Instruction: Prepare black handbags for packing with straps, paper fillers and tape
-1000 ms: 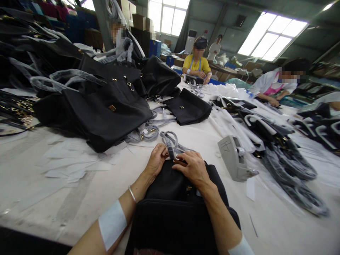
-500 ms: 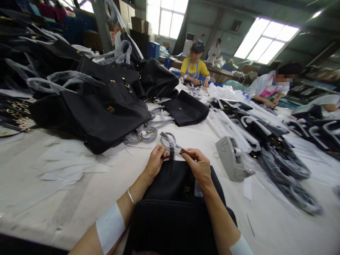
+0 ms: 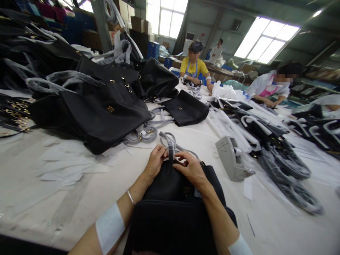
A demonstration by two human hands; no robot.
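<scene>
1. Since the previous frame, the right hand (image 3: pixel 193 170) has moved left, in against the wrapped handle (image 3: pixel 170 150).
2. Nearest, in the middle: 1 black bag (image 3: pixel 170 223) at the near side of the white table (image 3: pixel 278 230), smooth and dark, with 1 gold-coloured clasp (image 3: pixel 186 191) and the clear-wrapped handle standing at its far end.
3. 2 hands work there. The left hand (image 3: pixel 154 163) is bunched, fingertips close together left of the handle; what they grip is too small to tell. The right hand is half curled, thumb and fingers slightly parted around 1 brown strip (image 3: pixel 181 162); I cannot tell how firmly.
4. Right of the bag, slightly farther: 1 grey dispenser (image 3: pixel 228 159).
5. Left: white paper slips (image 3: pixel 66 161), overlapping, too many to count.
6. Farther, in the middle: 1 smaller black bag (image 3: pixel 186 109), lying flat.
7. Far: 1 person in a yellow top (image 3: pixel 195 67); beyond, 2 large windows (image 3: pixel 265 39).
</scene>
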